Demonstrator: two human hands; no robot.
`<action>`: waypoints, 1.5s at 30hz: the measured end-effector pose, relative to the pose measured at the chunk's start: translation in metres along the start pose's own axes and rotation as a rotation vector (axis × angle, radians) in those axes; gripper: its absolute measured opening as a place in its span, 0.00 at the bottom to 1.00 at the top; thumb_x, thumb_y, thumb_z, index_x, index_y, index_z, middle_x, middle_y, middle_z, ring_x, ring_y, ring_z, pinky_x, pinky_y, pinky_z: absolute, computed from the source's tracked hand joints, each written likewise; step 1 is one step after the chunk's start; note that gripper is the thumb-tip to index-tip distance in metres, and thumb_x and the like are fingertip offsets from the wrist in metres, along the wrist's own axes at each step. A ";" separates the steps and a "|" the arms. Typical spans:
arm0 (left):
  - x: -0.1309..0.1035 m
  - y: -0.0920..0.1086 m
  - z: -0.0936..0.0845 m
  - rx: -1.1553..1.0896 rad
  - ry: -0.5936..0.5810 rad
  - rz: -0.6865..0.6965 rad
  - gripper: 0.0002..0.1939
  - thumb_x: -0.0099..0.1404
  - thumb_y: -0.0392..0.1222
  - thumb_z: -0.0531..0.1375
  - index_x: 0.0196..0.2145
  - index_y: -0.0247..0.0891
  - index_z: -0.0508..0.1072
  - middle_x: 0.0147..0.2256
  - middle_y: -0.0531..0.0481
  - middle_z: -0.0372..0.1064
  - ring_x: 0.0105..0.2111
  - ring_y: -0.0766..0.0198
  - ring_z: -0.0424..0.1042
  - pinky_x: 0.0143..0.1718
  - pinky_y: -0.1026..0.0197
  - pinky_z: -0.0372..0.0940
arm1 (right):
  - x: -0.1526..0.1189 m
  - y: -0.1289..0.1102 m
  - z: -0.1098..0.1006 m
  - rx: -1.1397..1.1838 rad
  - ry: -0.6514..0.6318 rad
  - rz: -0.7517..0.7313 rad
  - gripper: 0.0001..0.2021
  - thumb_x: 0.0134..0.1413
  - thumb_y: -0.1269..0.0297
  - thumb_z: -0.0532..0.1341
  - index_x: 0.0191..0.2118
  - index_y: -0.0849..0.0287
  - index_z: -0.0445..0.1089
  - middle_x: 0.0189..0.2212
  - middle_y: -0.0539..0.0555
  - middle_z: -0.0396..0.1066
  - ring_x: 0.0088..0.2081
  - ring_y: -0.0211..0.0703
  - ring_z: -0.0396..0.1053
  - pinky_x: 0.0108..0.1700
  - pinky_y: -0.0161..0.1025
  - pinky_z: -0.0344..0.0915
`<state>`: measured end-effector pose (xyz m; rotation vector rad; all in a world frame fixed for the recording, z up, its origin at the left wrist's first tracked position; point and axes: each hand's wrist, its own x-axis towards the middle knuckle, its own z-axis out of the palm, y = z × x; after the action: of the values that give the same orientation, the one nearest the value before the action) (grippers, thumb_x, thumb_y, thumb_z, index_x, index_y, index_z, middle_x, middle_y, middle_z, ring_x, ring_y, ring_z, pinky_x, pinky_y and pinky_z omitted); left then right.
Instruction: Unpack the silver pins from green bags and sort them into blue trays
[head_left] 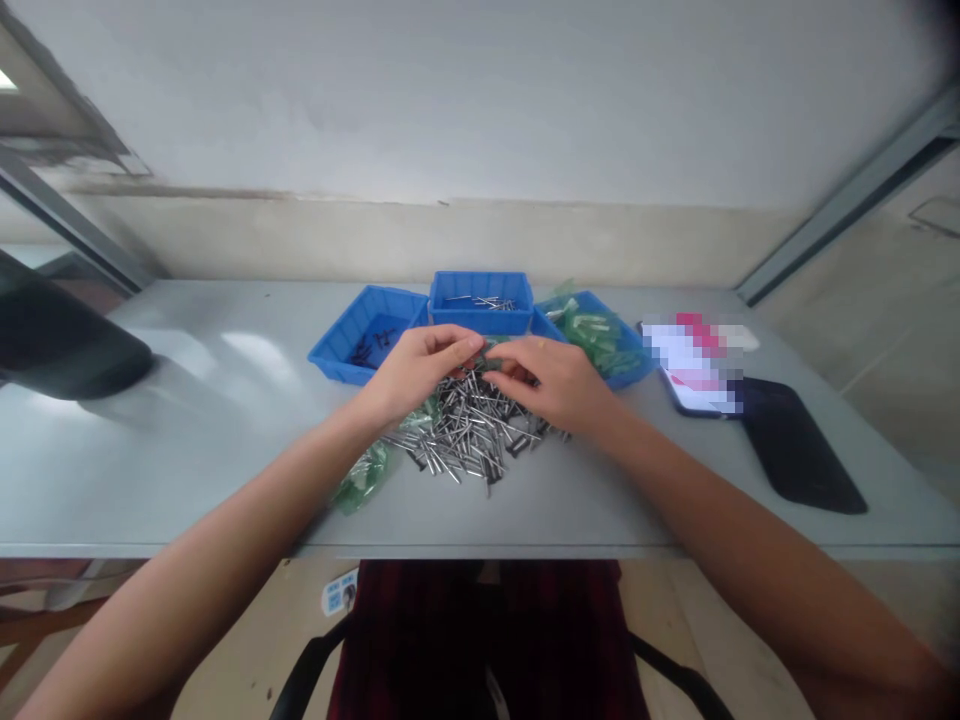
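My left hand (431, 365) and my right hand (553, 378) meet over a heap of thin metal pins (469, 425), fingertips almost touching. Thumb and fingers are pinched together on both hands. Between them shows a bit of a green plastic bag (495, 347), mostly covered by the fingers. The pins are silver shafts, mixed with short dark pieces (517, 445). A filled green bag (364, 478) lies at the heap's left front. More green film pokes out beneath my left hand.
Behind the hands stand three blue bins: the left bin (330, 352) has dark pieces, the middle bin (481, 320) silver pins, the right bin (637, 372) green bags. A lit phone (686, 375) and a black phone-like slab (802, 445) lie right. A dark cylinder (67, 330) is left.
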<state>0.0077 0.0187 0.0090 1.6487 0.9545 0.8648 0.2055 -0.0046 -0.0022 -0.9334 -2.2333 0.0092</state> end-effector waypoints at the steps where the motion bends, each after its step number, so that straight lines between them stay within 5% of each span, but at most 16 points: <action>1: 0.000 0.001 0.000 0.017 -0.011 -0.001 0.14 0.65 0.50 0.58 0.32 0.36 0.74 0.31 0.49 0.70 0.32 0.66 0.67 0.38 0.61 0.62 | 0.000 0.000 0.000 0.022 -0.010 0.014 0.09 0.59 0.61 0.59 0.44 0.57 0.69 0.27 0.49 0.73 0.30 0.38 0.70 0.34 0.35 0.64; 7: -0.001 0.001 0.000 0.010 -0.051 0.006 0.13 0.64 0.50 0.60 0.35 0.36 0.76 0.32 0.48 0.71 0.32 0.66 0.67 0.35 0.62 0.61 | 0.000 -0.005 -0.002 0.056 -0.061 0.090 0.18 0.58 0.57 0.59 0.52 0.57 0.64 0.27 0.49 0.72 0.29 0.38 0.70 0.32 0.35 0.64; 16: -0.002 0.003 0.000 -0.268 -0.175 -0.129 0.11 0.59 0.43 0.65 0.39 0.36 0.77 0.37 0.46 0.74 0.36 0.65 0.71 0.40 0.61 0.65 | 0.000 -0.005 0.001 0.019 0.007 -0.010 0.16 0.60 0.56 0.57 0.50 0.56 0.67 0.25 0.48 0.71 0.29 0.37 0.69 0.32 0.35 0.63; 22: -0.002 0.003 0.001 -0.364 -0.136 -0.157 0.17 0.57 0.38 0.66 0.44 0.36 0.73 0.30 0.51 0.72 0.30 0.69 0.71 0.35 0.63 0.64 | 0.000 -0.006 0.001 0.000 0.058 -0.035 0.12 0.59 0.58 0.58 0.44 0.59 0.68 0.24 0.48 0.71 0.26 0.36 0.68 0.32 0.35 0.64; 34: -0.001 0.000 0.002 -0.337 -0.099 -0.097 0.23 0.56 0.35 0.66 0.50 0.33 0.67 0.31 0.49 0.74 0.33 0.64 0.73 0.40 0.59 0.65 | 0.001 -0.002 -0.001 0.024 -0.033 0.016 0.17 0.58 0.53 0.58 0.48 0.58 0.66 0.26 0.50 0.73 0.27 0.38 0.70 0.31 0.36 0.63; 45: -0.002 0.003 0.001 -0.194 -0.091 -0.077 0.23 0.56 0.36 0.65 0.50 0.34 0.68 0.30 0.50 0.74 0.32 0.65 0.71 0.39 0.60 0.63 | 0.001 -0.002 -0.005 -0.041 -0.030 -0.005 0.09 0.58 0.67 0.54 0.41 0.58 0.69 0.25 0.49 0.72 0.27 0.37 0.68 0.31 0.35 0.62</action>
<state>0.0084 0.0155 0.0112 1.4639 0.8392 0.7981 0.2067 -0.0064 0.0029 -0.9554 -2.2711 -0.0248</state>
